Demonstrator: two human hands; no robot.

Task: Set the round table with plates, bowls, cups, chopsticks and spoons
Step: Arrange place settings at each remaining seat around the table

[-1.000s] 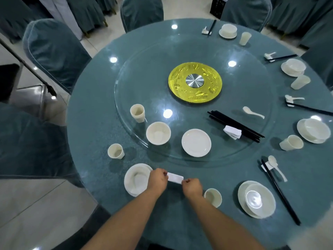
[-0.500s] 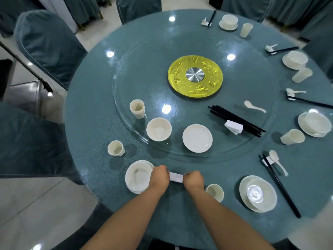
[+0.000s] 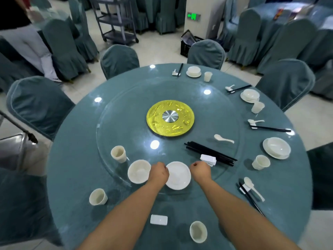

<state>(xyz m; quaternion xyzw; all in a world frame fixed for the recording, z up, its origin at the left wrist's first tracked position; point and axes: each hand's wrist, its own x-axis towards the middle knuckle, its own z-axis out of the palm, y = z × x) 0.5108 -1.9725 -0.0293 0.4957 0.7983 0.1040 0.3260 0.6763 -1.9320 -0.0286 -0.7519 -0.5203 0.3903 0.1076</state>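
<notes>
- Both hands reach over the near edge of the glass turntable (image 3: 111, 112): the left hand (image 3: 159, 173) and the right hand (image 3: 201, 170) are curled into loose fists on either side of a white plate (image 3: 179, 175), the left one overlapping its rim; whether the fingers actually grip the plate cannot be told from above.
- The plate lies flat on the turntable, between a white bowl (image 3: 138, 171) on its left and a stack of white chopstick rests (image 3: 209, 159) on its right.
- A bundle of black chopsticks (image 3: 209, 153) lies behind the rests, its long axis running from upper left to lower right; a loose spoon (image 3: 223, 138) lies beyond it, bowl end to the left, handle to the right.
- A single chopstick rest (image 3: 159, 219) lies on the teal table (image 3: 75, 141) between the forearms, long axis left to right, near a cup (image 3: 198, 231).
- Half a second ago both hands pinched that rest at the table's edge; they have since let go and moved forward to the plate, and the camera has tipped up to show chairs and a service cart (image 3: 115, 18).
- Finished settings with plate, bowl, cup and chopsticks line the right side of the table.
</notes>
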